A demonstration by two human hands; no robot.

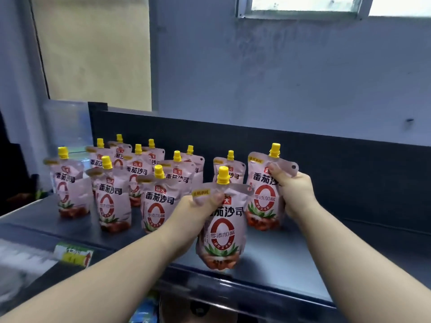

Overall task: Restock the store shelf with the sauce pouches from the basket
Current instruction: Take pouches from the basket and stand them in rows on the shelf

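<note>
My left hand (pixel 200 206) pinches a sauce pouch (pixel 221 236) by its upper corner, at the front edge of the shelf (pixel 279 255); whether its base touches, I can't tell. Further back, my right hand (pixel 296 194) grips a second pouch (pixel 262 199) standing upright. Left of it, other pouches (pixel 112 199) stand in rows.
</note>
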